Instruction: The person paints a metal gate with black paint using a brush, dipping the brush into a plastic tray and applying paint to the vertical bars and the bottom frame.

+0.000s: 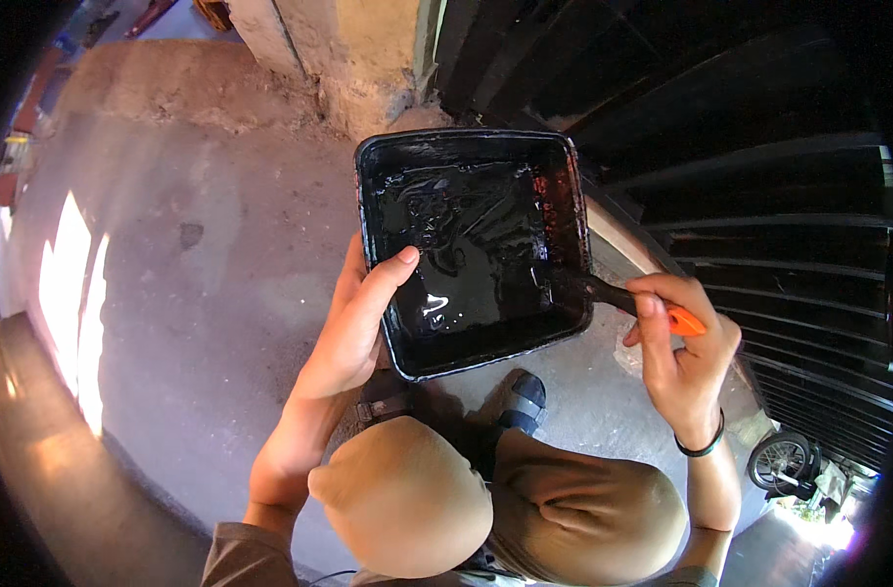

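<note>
My left hand (363, 303) grips the left side of a black square tray (476, 355), its thumb over the rim and its other fingers mostly hidden beneath. Glossy black paint (466, 230) coats the tray's floor and walls, with reddish streaks along the right inner wall. Pinched in my right hand (683, 342) is a paintbrush (613, 293) with a black-smeared handle and an orange end. The brush crosses the tray's right rim, and its bristles rest in the dark paint, hard to tell apart from it.
Dark slatted panels (759, 225) rise along the right. A worn concrete pillar (368, 59) stands ahead. My bent knees (407, 499) are below the tray, over a grey concrete floor (192, 323). A wheel (781, 460) shows at the lower right, and a ledge (45, 440) runs along the left.
</note>
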Demonstrator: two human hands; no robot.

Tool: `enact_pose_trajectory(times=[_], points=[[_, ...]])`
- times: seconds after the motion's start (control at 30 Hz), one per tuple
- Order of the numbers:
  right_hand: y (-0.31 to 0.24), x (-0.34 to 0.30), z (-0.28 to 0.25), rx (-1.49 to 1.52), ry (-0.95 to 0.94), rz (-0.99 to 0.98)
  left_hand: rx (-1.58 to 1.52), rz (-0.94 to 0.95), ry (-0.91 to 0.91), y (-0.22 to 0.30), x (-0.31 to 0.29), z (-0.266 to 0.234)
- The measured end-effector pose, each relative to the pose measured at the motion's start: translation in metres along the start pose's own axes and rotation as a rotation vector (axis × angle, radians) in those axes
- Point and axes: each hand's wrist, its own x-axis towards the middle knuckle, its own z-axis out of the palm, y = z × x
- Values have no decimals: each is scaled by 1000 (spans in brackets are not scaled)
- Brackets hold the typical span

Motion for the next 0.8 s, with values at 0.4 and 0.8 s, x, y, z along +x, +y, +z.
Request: enact_pose_trajectory(times=[0.4,0.8], points=[[49,-14,24,614,73,309,-13,-69,70,-27,-3,-29],[65,25,20,773,339,216,5,12,188,-34,0,-26]])
